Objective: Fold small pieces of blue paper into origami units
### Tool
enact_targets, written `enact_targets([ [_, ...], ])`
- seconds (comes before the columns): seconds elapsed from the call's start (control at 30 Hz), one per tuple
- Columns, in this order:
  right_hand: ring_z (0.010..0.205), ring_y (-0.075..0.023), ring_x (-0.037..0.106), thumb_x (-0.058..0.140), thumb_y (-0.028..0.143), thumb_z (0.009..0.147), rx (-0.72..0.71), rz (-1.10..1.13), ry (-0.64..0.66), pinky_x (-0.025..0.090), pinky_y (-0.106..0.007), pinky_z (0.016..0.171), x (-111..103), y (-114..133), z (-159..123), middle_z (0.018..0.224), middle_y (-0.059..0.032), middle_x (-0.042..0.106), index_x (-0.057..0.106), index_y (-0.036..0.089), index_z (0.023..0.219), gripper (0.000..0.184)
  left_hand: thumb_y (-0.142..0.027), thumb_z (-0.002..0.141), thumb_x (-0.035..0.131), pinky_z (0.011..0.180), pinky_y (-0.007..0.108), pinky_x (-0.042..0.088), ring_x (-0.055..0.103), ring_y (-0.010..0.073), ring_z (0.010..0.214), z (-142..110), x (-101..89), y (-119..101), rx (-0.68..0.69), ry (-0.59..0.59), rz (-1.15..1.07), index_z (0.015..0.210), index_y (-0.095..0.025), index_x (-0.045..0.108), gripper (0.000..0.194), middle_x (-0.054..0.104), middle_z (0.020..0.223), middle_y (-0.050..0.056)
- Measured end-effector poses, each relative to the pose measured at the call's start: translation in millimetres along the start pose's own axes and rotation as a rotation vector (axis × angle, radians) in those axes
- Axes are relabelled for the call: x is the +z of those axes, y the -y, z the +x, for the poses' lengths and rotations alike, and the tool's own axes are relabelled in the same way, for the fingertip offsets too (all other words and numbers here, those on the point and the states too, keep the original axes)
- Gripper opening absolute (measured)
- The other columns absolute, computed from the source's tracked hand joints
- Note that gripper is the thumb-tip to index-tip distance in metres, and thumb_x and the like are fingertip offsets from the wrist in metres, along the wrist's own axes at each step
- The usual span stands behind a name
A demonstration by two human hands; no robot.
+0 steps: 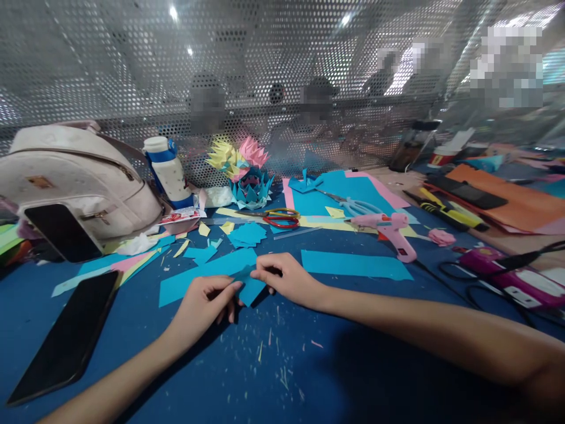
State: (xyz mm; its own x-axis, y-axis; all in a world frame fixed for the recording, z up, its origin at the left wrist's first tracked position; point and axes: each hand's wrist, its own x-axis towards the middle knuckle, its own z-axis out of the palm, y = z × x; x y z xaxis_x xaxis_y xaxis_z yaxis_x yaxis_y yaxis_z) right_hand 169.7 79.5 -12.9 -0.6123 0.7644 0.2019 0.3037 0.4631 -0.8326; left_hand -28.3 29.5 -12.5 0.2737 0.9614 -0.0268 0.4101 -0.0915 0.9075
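Note:
Between my hands is a small piece of blue paper [252, 288], tilted above the dark blue tabletop. My left hand [207, 300] pinches its left edge between thumb and fingers. At its upper right, my right hand [285, 277] grips it with thumb and forefinger. Just behind the hands lies a blue paper strip [180, 287], and a second blue strip [353, 265] lies to the right. Small blue paper pieces [248, 234] are stacked beyond. Red-handled scissors [282, 219] rest behind that stack.
A pink glue gun [392, 227] with a cord stands at right, near a purple power strip [512, 277]. Folded paper flowers [251, 188] stand at the back by a bottle [168, 171] and backpack [75, 176]. A tablet [66, 335] lies at left. Perforated metal rises behind.

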Motion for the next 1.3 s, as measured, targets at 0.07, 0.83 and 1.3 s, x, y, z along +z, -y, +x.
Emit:
enact_targets([
  [0.07,0.046,-0.0081,0.047,0.051,0.045,0.091,0.016,0.027,0.008,0.031,-0.021,0.050,0.2,-0.7,-1.2,0.050,0.0057,0.041,0.040,0.017,0.057,0.046,-0.044,0.089,0.049,0.041,0.020,0.034,0.042,0.0083,0.034,0.3,0.0,1.3,-0.013,0.004,-0.017,0.060,-0.015,0.065,0.044,0.060,0.044,0.001],
  [0.83,0.046,-0.0077,0.051,0.057,0.045,0.087,0.056,0.176,0.029,0.039,-0.020,0.050,-2.0,2.1,0.3,0.054,0.0052,0.047,0.044,0.017,0.061,0.040,-0.048,0.087,0.051,0.039,0.020,0.033,0.043,0.0081,0.033,3.2,-4.9,5.2,-0.064,-0.007,-0.155,0.062,-0.015,0.066,0.045,0.060,0.043,0.001],
  [1.3,0.059,-0.0102,0.053,0.066,0.043,0.080,0.042,0.199,-0.010,0.040,-0.021,0.054,-1.2,-0.2,2.9,0.067,0.0019,0.057,0.060,0.017,0.078,0.027,-0.047,0.087,0.050,0.040,0.020,0.030,0.039,0.0077,0.031,3.5,-2.7,6.1,-0.051,0.060,-0.083,0.061,-0.014,0.068,0.045,0.059,0.040,0.002],
])
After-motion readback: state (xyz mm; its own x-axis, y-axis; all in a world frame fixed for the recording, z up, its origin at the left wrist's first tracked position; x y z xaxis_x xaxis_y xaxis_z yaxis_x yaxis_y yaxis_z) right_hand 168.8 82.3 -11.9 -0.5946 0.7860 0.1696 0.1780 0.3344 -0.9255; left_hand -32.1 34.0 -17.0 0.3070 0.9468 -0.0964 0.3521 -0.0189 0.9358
